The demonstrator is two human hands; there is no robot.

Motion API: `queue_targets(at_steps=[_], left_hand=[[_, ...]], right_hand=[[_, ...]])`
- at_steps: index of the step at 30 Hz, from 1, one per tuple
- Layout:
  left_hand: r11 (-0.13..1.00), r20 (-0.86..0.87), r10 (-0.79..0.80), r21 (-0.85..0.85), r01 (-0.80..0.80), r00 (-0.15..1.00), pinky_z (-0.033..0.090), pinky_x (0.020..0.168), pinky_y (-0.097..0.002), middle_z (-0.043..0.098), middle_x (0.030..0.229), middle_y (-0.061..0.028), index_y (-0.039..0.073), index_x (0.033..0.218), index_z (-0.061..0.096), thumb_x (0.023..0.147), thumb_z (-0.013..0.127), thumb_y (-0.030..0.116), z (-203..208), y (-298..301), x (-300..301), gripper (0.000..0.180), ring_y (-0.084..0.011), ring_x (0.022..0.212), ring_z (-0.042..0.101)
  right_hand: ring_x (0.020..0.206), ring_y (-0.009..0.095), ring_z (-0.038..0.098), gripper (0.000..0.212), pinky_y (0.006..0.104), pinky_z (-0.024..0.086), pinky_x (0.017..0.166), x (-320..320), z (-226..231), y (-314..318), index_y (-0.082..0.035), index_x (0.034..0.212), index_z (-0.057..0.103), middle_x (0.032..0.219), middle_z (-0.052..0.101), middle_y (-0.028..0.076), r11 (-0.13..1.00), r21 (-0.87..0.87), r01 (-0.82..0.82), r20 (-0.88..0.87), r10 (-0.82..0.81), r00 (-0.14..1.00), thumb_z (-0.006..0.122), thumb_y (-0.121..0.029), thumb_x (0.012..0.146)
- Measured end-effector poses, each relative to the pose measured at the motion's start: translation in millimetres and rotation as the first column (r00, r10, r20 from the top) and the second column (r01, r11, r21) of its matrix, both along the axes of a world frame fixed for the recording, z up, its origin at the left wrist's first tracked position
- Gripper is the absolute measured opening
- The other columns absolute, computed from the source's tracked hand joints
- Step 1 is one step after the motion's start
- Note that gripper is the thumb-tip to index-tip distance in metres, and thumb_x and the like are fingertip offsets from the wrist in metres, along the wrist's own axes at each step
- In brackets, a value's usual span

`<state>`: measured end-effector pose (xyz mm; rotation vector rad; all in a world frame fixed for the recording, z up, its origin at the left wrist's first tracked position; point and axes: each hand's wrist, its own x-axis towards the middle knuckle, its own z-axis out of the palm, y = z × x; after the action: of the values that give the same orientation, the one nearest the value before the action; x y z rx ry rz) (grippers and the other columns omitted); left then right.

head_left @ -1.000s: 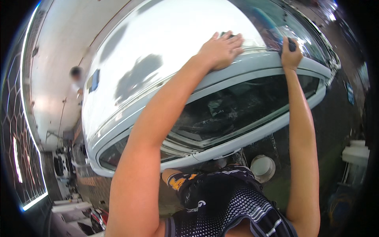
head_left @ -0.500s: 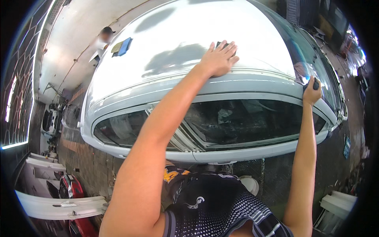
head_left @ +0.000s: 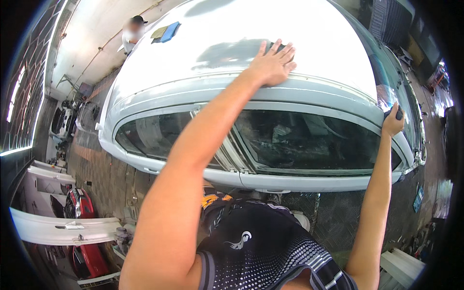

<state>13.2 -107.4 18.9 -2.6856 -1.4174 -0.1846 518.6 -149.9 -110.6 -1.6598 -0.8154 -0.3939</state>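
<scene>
My left hand lies flat on the white car roof, its fingers spread. Under the fingers a thin dark pad shows in part, most of it covered by the hand. Over at the right my right hand is closed around a small black block, beside the front roof pillar and the windshield. A blue pad and an olive pad lie together on the roof at the far left. Grey, dull patches mark the roof left of my left hand.
The car's side windows and doors run between me and the roof. Another person stands beyond the car at the far left. Loose white car panels and red car parts are at the lower left, with another pale panel lower right.
The view has turned slightly, and the person at the far left shows more fully. My left hand has slid a little leftward along the roof. My right hand keeps hold of the black block.
</scene>
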Motion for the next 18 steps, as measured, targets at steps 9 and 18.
queue_targets(at_steps=[9,18], left_hand=[[0.760,-0.249,0.630,0.004,-0.650,0.735,0.033,0.120,-0.0570,0.050,0.151,-0.0295,0.003,0.143,0.057,0.104,0.046,0.036,5.0,12.5,-247.9,0.052,-0.0429,0.146,0.043],[0.965,-0.125,0.263,0.051,-0.258,0.957,0.026,0.126,-0.0561,0.037,0.166,-0.0205,0.006,0.149,0.055,0.105,0.043,0.024,-18.7,12.1,-210.0,0.049,-0.0376,0.154,0.034]], right_hand=[[0.085,0.028,0.075,0.046,0.0401,0.056,0.080,5.2,-17.0,4.9,-0.003,0.102,0.078,0.092,0.078,0.015,1.000,0.024,0.007,-0.041,-0.006,0.999,0.074,-0.048,0.095],[0.086,0.028,0.073,0.048,0.0400,0.056,0.082,32.3,-7.9,-18.8,0.000,0.108,0.075,0.095,0.078,0.015,0.997,-0.065,-0.042,-0.040,0.040,0.998,0.071,-0.047,0.098]])
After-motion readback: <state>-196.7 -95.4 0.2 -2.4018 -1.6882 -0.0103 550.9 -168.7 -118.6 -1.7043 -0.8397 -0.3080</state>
